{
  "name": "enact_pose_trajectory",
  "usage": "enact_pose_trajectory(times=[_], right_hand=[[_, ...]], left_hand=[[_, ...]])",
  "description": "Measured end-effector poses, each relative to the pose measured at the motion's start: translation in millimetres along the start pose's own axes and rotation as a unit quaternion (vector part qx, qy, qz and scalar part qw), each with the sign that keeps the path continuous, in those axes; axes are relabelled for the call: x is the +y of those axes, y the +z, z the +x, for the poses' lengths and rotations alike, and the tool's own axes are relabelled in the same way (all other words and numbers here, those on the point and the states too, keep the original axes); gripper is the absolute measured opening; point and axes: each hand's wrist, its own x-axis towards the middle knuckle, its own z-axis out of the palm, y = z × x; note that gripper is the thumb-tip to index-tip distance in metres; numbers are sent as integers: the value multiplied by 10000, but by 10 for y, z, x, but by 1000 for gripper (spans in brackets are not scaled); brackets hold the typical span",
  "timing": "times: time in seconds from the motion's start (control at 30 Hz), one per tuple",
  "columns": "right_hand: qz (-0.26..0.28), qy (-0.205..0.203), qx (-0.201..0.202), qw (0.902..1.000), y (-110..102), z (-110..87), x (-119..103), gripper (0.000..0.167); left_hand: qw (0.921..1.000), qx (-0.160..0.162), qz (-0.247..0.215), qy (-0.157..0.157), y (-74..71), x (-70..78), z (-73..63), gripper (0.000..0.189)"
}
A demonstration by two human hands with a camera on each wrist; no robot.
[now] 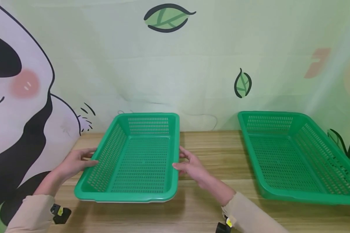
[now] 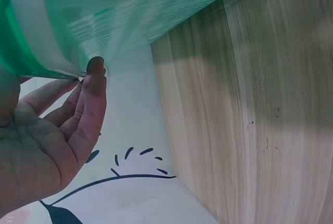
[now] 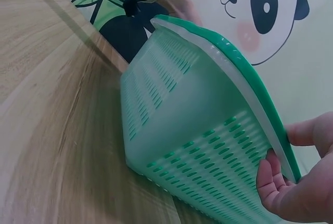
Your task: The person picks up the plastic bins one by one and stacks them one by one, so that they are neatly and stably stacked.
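We face a wood table (image 1: pixel 213 145) before a panda backdrop (image 1: pixel 198 58), a second basket (image 1: pixel 285 165) toward four o'clock. Our basket (image 1: pixel 143 161) lies between our fingers, its rim (image 1: pixel 128 196) pinched nearly closed by left hand (image 1: pixel 73 162) at nine o'clock, right hand (image 1: pixel 192 166) at three.

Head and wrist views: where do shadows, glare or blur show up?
Head view: bright, with soft shadow on the table by the held basket and a pale streak down the backdrop at right; left wrist: dimmer, the basket hazy, its slots soft, a broad shadow across the table; right wrist: also dim, the table darker beside the basket, whose slots look clearer.
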Motion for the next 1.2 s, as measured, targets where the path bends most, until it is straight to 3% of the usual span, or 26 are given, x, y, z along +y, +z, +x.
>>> enact_pose_trajectory(times=[0.43, 0.63, 0.77, 0.87, 1.0, 1.2], right_hand=[[-91, 113, 88, 9999, -59, -37, -29, 71], [-431, 101, 250, 9987, -31, -56, -60, 68], [-886, 68, 435, 9951, -23, -49, -100, 68], [-1232, 34, 482, 9912, -42, -35, -142, 67], [-1602, 39, 425, 9862, -116, -26, -228, 65], [-2228, 18, 471, 9737, -325, -65, -468, 65]], left_hand=[[9999, -16, 30, -150, 47, 24, 19, 63], [9980, -208, 539, -244, -14, 197, 34, 60], [9927, 148, 1185, -188, -41, 423, 133, 58], [9895, 357, 1378, -255, -22, 673, 232, 58], [9923, 309, 1173, -239, 74, 1049, 388, 58], [9959, 348, 813, 183, 278, 1536, 604, 52]])
